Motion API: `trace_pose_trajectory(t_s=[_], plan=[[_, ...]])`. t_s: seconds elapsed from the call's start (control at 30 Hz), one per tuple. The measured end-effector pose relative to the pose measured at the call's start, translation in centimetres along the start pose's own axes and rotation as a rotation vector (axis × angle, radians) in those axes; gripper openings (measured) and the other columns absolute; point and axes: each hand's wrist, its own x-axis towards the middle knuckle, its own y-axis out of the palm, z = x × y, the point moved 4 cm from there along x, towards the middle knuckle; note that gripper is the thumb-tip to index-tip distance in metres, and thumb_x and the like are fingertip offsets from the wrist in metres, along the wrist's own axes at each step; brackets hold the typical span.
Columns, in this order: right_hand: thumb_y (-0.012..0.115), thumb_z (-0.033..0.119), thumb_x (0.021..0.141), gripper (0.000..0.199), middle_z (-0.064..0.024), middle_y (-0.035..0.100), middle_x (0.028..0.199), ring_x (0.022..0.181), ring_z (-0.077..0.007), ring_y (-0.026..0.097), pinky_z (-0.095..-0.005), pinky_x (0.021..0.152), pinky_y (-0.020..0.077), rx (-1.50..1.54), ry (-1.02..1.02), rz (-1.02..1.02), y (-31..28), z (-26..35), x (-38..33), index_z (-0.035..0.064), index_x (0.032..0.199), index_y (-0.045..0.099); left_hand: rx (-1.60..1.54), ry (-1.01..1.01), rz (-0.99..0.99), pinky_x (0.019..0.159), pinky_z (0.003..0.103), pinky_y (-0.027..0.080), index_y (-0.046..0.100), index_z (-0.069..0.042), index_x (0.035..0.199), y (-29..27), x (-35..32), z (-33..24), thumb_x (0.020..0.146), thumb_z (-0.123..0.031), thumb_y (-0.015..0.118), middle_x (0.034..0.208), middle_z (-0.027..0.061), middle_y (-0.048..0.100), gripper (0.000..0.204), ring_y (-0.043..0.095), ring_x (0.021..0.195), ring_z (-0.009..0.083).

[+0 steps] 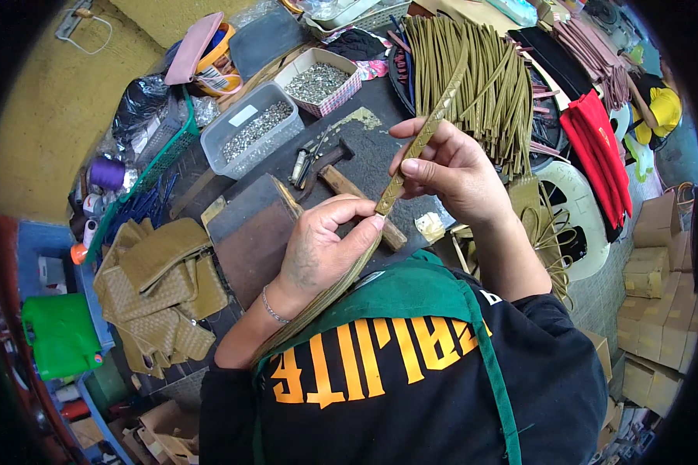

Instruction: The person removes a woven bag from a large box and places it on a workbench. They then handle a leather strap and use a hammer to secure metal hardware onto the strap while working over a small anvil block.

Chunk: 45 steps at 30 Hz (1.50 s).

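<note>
A long olive-gold strap [396, 186] with a raised pattern runs slantwise between my two hands. My left hand [326, 244] pinches it between thumb and forefinger near my chest, and its lower length trails down past my forearm. Higher up, my right hand [459, 174] grips the same strap between thumb and fingers, with its free end rising above. Under the hands lies a hammer [349, 188] with a wooden handle on the dark work surface. A small pale block [430, 226] sits beside the handle's end.
Beyond the hands stand a clear plastic tub [213, 147] and a checked box [349, 89], both holding small metal pieces. A large bundle of olive straps [473, 85] is at the back. Woven olive panels [159, 271] are stacked at left. A white stool [593, 240] stands at right.
</note>
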Motion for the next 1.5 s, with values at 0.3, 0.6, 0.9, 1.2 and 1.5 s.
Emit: trace_pose_trajectory(t_s=[0.3, 0.6, 0.9, 1.2, 1.5], plan=[[0.053, 0.003, 0.078, 0.030, -0.0060, 0.056, 0.081, 0.070, -0.0131, 0.057, -0.0251, 0.062, 0.0499, 0.005, -0.027, 0.069, -0.1, 0.1, 0.0, 0.0021, 0.107, 0.043, 0.004, 0.028, -0.017, 0.066, 0.022, 0.042, 0.056, 0.006, 0.085, 0.2, -0.1, -0.6, 0.079, -0.003, 0.048, 0.081, 0.0087, 0.055, 0.014, 0.053, 0.073, 0.0117], [0.055, 0.001, 0.074, 0.033, -0.0093, 0.056, 0.083, 0.073, -0.0150, 0.056, -0.0252, 0.063, 0.0474, 0.004, -0.052, 0.199, 0.6, -0.5, 1.5, 0.0002, 0.106, 0.044, -0.052, 0.032, -0.173, 0.059, 0.022, 0.041, 0.058, 0.005, 0.075, -1.0, -0.2, -0.2, 0.076, -0.005, 0.055, 0.071, 0.0075, 0.057, 0.010, 0.052, 0.065, 0.0106], [0.056, 0.016, 0.067, 0.023, -0.0174, 0.059, 0.081, 0.077, -0.0274, 0.059, -0.0366, 0.069, 0.0458, -1.524, -0.208, 0.166, -1.8, -6.9, 24.0, 0.0016, 0.084, 0.060, -0.280, -0.032, -0.517, 0.059, 0.021, 0.043, 0.059, 0.004, 0.075, -3.7, -1.7, 0.6, 0.076, -0.004, 0.054, 0.069, 0.0063, 0.058, 0.009, 0.054, 0.064, 0.0097], [0.053, 0.015, 0.063, 0.019, -0.0183, 0.059, 0.082, 0.077, -0.0302, 0.058, -0.0367, 0.071, 0.0460, -1.777, 0.070, 0.191, -3.4, -14.5, 30.4, 0.0020, 0.074, 0.063, -0.261, -0.005, -0.602, 0.058, 0.021, 0.043, 0.058, 0.004, 0.074, -6.4, -1.9, 2.2, 0.077, -0.004, 0.055, 0.068, 0.0069, 0.058, 0.009, 0.055, 0.063, 0.0100], [0.062, 0.027, 0.062, 0.019, -0.0123, 0.060, 0.079, 0.077, -0.0270, 0.058, -0.0349, 0.071, 0.0457, -1.747, 0.001, -0.034, -4.0, -14.1, 28.8, 0.0114, 0.073, 0.064, -0.223, -0.001, -0.565, 0.057, 0.021, 0.042, 0.058, 0.003, 0.074, -6.5, -1.4, 2.9, 0.077, -0.004, 0.054, 0.067, 0.0066, 0.058, 0.008, 0.053, 0.062, 0.0098]])
